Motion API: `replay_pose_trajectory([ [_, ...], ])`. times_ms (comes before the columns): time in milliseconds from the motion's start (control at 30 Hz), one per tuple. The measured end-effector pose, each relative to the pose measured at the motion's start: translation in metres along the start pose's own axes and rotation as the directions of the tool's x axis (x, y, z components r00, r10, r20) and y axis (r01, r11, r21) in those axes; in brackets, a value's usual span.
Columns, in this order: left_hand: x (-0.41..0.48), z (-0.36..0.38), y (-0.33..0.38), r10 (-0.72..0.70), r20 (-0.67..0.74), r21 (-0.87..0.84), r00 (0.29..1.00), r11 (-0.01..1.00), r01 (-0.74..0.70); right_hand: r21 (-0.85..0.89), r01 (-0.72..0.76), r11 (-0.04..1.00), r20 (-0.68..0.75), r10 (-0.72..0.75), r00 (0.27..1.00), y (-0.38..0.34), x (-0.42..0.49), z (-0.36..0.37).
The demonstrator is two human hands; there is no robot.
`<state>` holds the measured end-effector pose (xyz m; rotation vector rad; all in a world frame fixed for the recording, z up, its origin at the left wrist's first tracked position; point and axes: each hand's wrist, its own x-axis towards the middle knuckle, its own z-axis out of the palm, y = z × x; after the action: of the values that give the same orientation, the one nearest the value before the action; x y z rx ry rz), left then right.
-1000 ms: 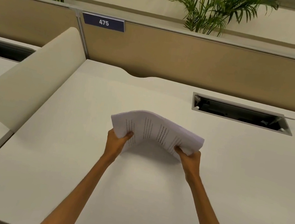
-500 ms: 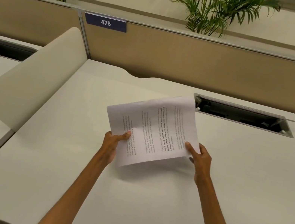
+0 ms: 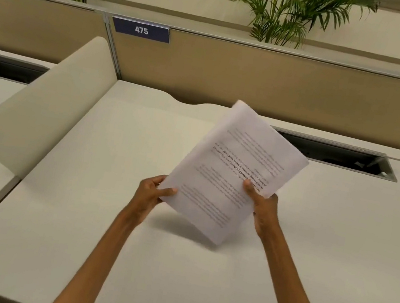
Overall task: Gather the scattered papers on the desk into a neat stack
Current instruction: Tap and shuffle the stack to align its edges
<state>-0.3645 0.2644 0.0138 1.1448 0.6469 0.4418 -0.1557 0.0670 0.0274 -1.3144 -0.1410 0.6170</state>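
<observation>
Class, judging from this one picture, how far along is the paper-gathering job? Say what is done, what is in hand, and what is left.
Done: no loose sheets show on the desk. In hand: the papers are held tilted above it by the left hand and right hand. Left: squaring the edges and laying the stack down flat.

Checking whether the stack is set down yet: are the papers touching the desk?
Apart. The head view shows the papers held tilted by both hands, with their shadow on the desk below the bottom corner.
</observation>
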Motion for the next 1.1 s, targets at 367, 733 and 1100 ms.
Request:
replay_pose_trajectory([
  [367, 0.011, 0.036, 0.04, 0.248, -0.002, 0.247, 0.969, 0.939, -0.24, -0.278, 0.212, 0.937, 0.171, -0.169, 0.971, -0.01, -0.019, 0.022],
  [733, 0.012, 0.042, 0.027, 0.285, 0.007, 0.324, 0.959, 0.906, -0.272, -0.291, 0.275, 0.917, 0.246, -0.206, 0.947, -0.008, -0.012, 0.011],
  [1100, 0.018, 0.033, 0.005, 0.189, 0.023, 0.282, 0.982, 0.941, -0.187, -0.361, 0.091, 0.928, 0.222, -0.009, 0.975, 0.034, -0.008, -0.015],
])
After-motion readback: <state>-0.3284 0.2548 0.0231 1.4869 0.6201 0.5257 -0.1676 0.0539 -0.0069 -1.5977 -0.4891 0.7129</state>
